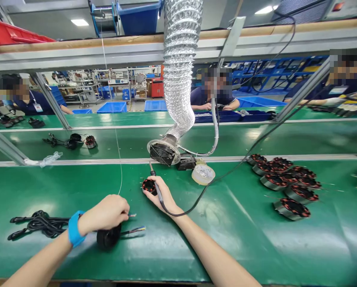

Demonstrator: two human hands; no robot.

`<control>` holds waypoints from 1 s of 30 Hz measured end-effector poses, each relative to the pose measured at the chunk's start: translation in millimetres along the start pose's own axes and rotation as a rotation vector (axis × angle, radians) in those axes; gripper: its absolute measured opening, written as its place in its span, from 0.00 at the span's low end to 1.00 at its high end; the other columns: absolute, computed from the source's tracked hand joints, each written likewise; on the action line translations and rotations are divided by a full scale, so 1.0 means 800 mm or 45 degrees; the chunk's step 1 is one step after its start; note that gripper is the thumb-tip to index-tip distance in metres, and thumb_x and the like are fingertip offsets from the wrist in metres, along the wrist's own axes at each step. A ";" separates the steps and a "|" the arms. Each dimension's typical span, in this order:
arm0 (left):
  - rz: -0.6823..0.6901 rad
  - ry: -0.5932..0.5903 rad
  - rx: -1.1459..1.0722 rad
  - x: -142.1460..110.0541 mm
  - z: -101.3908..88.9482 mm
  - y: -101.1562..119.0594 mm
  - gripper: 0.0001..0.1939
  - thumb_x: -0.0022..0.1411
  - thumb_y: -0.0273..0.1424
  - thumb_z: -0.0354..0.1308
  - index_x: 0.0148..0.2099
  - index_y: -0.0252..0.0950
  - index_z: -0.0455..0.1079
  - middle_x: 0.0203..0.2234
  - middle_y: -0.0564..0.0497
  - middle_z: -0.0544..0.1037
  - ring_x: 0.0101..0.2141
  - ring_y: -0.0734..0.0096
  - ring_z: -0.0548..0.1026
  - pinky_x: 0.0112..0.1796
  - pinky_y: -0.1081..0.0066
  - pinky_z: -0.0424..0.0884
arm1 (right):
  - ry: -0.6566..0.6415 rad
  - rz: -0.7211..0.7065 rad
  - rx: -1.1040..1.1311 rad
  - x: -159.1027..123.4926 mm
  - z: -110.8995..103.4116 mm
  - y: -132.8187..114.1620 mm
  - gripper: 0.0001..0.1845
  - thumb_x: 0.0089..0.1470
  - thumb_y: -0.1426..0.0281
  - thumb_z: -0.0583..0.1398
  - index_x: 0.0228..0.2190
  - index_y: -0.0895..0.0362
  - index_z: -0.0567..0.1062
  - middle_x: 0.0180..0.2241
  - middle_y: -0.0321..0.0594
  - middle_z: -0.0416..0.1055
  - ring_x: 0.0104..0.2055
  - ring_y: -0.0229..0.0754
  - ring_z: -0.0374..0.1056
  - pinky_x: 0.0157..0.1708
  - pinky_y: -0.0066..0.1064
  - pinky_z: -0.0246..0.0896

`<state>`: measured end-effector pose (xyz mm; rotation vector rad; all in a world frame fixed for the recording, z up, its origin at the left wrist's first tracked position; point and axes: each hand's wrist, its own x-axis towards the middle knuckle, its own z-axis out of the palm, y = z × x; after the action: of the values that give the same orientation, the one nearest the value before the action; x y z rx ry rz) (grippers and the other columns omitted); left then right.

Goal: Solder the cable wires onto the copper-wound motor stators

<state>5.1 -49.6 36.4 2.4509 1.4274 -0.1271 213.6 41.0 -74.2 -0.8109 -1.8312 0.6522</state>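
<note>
My left hand point(106, 213), with a blue wristband, is closed around thin wires whose stripped ends point(138, 229) stick out to the right, above a black round part point(108, 237) lying on the green mat. My right hand point(163, 193) grips a soldering iron point(153, 179) with its tip pointing up and away, its black cord point(214, 183) looping off to the right. The same hand also rests against a small motor stator point(148, 185) with red windings. A thin solder wire point(118, 159) hangs down from above near my left hand.
A fume extractor fan point(163, 152) on a silver flexible duct point(180, 67) hangs just beyond my hands, beside a tape roll point(202, 173). Several stators point(286, 181) lie at right, a black cable bundle point(37, 225) at left. Other people work across the green bench point(256, 239).
</note>
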 end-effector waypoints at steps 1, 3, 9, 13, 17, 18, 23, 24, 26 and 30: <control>0.000 -0.017 -0.111 0.009 -0.007 -0.008 0.09 0.61 0.29 0.58 0.28 0.35 0.75 0.27 0.50 0.79 0.29 0.68 0.73 0.30 0.72 0.59 | -0.001 0.000 0.003 0.001 0.000 0.000 0.23 0.50 0.72 0.65 0.48 0.53 0.68 0.43 0.42 0.69 0.44 0.46 0.69 0.48 0.38 0.66; 0.030 -0.061 -0.352 0.028 -0.017 -0.021 0.09 0.60 0.32 0.58 0.29 0.35 0.76 0.26 0.52 0.79 0.26 0.72 0.72 0.28 0.74 0.59 | 0.001 -0.003 0.004 0.002 -0.001 -0.001 0.23 0.49 0.72 0.65 0.48 0.53 0.68 0.43 0.42 0.69 0.44 0.45 0.69 0.48 0.38 0.66; 0.021 0.112 -0.810 0.066 -0.021 -0.031 0.16 0.61 0.38 0.54 0.30 0.32 0.75 0.25 0.51 0.79 0.26 0.72 0.70 0.29 0.75 0.61 | -0.012 0.014 -0.005 0.003 -0.005 -0.002 0.24 0.48 0.73 0.65 0.47 0.53 0.69 0.44 0.41 0.70 0.45 0.44 0.70 0.49 0.36 0.65; -0.089 0.319 -0.912 0.069 -0.008 -0.032 0.18 0.62 0.41 0.54 0.35 0.32 0.76 0.25 0.49 0.78 0.27 0.70 0.71 0.31 0.73 0.63 | -0.049 0.020 -0.011 0.004 -0.006 -0.003 0.26 0.48 0.73 0.66 0.49 0.53 0.68 0.46 0.42 0.69 0.47 0.46 0.69 0.50 0.38 0.65; -0.080 0.433 -1.037 0.066 0.003 -0.031 0.18 0.62 0.40 0.55 0.44 0.31 0.73 0.25 0.50 0.76 0.28 0.69 0.72 0.32 0.72 0.65 | 0.021 -0.035 0.013 0.010 -0.005 -0.021 0.26 0.51 0.72 0.65 0.52 0.51 0.67 0.48 0.43 0.68 0.50 0.46 0.68 0.52 0.39 0.64; -0.067 0.457 -1.038 0.066 0.004 -0.031 0.17 0.63 0.40 0.54 0.43 0.31 0.73 0.24 0.50 0.76 0.28 0.69 0.72 0.32 0.72 0.65 | 0.046 -0.044 0.041 0.011 -0.004 -0.028 0.25 0.53 0.72 0.64 0.52 0.50 0.67 0.48 0.43 0.68 0.50 0.46 0.69 0.52 0.38 0.65; -0.011 0.496 -0.923 0.070 0.014 -0.024 0.14 0.64 0.36 0.52 0.38 0.32 0.75 0.22 0.53 0.74 0.25 0.73 0.69 0.28 0.74 0.62 | 0.165 -0.034 0.205 0.014 0.005 -0.056 0.16 0.59 0.72 0.58 0.49 0.50 0.68 0.40 0.39 0.69 0.39 0.41 0.72 0.43 0.34 0.70; -0.003 0.507 -0.902 0.071 0.016 -0.023 0.13 0.63 0.35 0.52 0.37 0.32 0.75 0.22 0.53 0.73 0.24 0.73 0.68 0.28 0.75 0.61 | 0.181 -0.031 0.223 0.013 0.007 -0.057 0.14 0.59 0.72 0.58 0.48 0.50 0.69 0.39 0.39 0.69 0.37 0.40 0.72 0.42 0.34 0.70; 0.005 0.547 -0.862 0.072 0.018 -0.019 0.12 0.63 0.34 0.54 0.37 0.33 0.76 0.22 0.54 0.73 0.24 0.75 0.66 0.27 0.75 0.59 | 0.211 -0.018 0.251 0.011 0.010 -0.056 0.12 0.60 0.71 0.58 0.46 0.51 0.69 0.38 0.39 0.69 0.36 0.40 0.72 0.40 0.34 0.71; -0.029 0.645 -0.844 0.069 0.018 -0.013 0.11 0.62 0.36 0.57 0.39 0.35 0.76 0.21 0.55 0.74 0.23 0.75 0.66 0.28 0.76 0.59 | 0.270 0.077 0.324 0.007 0.017 -0.047 0.12 0.58 0.68 0.61 0.45 0.52 0.70 0.40 0.42 0.70 0.36 0.42 0.73 0.38 0.35 0.72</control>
<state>25.2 -3.1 7.6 1.9664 1.3742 0.8752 190.5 20.8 -47.9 -0.7372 -1.5021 0.7890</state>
